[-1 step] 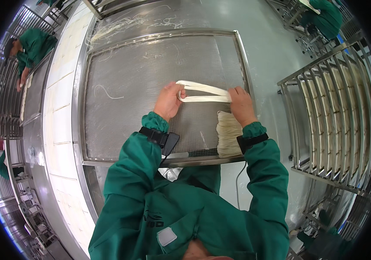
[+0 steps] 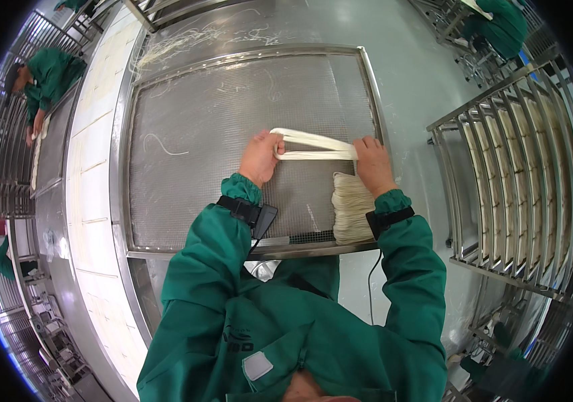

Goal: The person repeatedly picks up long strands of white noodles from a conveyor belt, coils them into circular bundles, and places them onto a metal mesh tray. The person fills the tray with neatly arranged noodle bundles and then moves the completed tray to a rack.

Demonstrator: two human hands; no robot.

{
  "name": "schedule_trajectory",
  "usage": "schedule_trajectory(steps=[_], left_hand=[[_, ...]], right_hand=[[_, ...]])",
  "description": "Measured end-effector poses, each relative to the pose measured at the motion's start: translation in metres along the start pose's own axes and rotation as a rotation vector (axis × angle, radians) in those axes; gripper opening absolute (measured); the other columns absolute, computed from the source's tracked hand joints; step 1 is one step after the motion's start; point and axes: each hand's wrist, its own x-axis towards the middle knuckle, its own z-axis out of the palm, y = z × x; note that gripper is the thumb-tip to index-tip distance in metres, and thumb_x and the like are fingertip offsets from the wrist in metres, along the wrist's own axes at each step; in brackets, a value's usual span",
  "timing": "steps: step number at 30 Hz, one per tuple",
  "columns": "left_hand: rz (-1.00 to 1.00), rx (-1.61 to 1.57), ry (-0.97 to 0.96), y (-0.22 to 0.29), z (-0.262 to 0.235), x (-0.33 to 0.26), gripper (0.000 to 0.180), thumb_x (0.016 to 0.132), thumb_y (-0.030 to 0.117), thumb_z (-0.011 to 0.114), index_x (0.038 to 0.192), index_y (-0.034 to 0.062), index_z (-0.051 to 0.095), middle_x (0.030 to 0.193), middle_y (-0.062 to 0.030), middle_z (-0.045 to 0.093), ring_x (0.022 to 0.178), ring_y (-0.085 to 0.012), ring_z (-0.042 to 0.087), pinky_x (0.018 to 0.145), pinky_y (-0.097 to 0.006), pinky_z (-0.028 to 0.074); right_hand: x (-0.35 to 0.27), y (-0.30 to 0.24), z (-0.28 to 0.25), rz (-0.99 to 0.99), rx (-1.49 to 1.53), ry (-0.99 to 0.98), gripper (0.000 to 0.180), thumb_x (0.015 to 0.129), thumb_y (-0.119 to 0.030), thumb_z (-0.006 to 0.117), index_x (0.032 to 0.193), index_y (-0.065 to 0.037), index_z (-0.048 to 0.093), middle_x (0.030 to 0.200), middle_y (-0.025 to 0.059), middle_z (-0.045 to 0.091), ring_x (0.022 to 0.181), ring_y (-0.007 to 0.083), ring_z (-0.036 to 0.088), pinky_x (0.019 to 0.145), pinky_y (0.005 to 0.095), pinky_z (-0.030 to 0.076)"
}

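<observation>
A loop of pale noodles [image 2: 314,139] is stretched level over a metal mesh tray [image 2: 196,191]. My left hand [image 2: 259,157] is closed around its left end, with the thumb and fingers inside the bend. My right hand [image 2: 374,165] grips the right end near the tray's right rim, hiding that end. Between the hands the loop parts into two bands with a narrow gap. Just below my right hand, a folded row of noodles [image 2: 352,218] lies in the tray's near right corner, partly covered by my right wrist. A single loose strand [image 2: 159,143] curls on the mesh at left.
Scattered noodle strands [image 2: 176,48] lie beyond the tray's far edge. A white conveyor [image 2: 92,177] runs along the left. On the right stands a metal rack [image 2: 507,181] with noodle-filled trays. A co-worker in green [image 2: 55,77] works at far left, another [image 2: 504,27] at far right.
</observation>
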Motion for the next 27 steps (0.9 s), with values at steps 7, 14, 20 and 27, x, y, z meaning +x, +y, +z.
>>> schedule_trajectory(steps=[7,14,20,27], left_hand=[[0.072,0.556,-0.268,0.007,0.051,-0.010,0.012,0.089,0.008,0.062,0.097,0.0007,0.067,0.084,-0.0018,0.065,0.080,-0.0117,0.058,0.074,-0.028,0.048],[-0.122,0.607,-0.547,-0.019,0.139,0.009,0.027,0.090,0.006,0.061,0.113,-0.0028,0.071,0.095,-0.0041,0.070,0.085,-0.0118,0.063,0.074,-0.028,0.052],[0.551,1.091,-0.350,-0.066,0.121,0.042,0.026,0.090,0.012,0.062,0.107,-0.0038,0.074,0.100,-0.0142,0.075,0.088,-0.0323,0.069,0.080,-0.042,0.054],[0.979,1.450,-0.070,-0.098,0.072,0.048,0.022,0.081,0.015,0.064,0.100,0.0122,0.074,0.092,-0.0094,0.065,0.093,-0.0314,0.060,0.084,-0.047,0.046]], right_hand=[[-0.032,0.017,-0.003,0.164,0.227,0.056,0.034,0.083,0.006,0.056,0.115,-0.003,0.065,0.121,0.0173,0.062,0.113,0.0405,0.057,0.095,0.0481,0.048],[-0.055,0.022,-0.029,0.370,0.534,0.177,0.036,0.083,0.006,0.061,0.118,-0.002,0.064,0.122,0.0183,0.062,0.115,0.0392,0.058,0.099,0.0434,0.048],[-0.058,0.024,-0.024,0.307,0.455,0.217,0.027,0.083,0.004,0.065,0.109,-0.003,0.066,0.116,0.0144,0.064,0.105,0.0348,0.060,0.089,0.0424,0.049],[-0.040,0.043,0.002,0.074,0.153,0.082,0.009,0.081,0.000,0.062,0.089,-0.004,0.061,0.102,0.0163,0.063,0.105,0.0390,0.057,0.091,0.0518,0.044]])
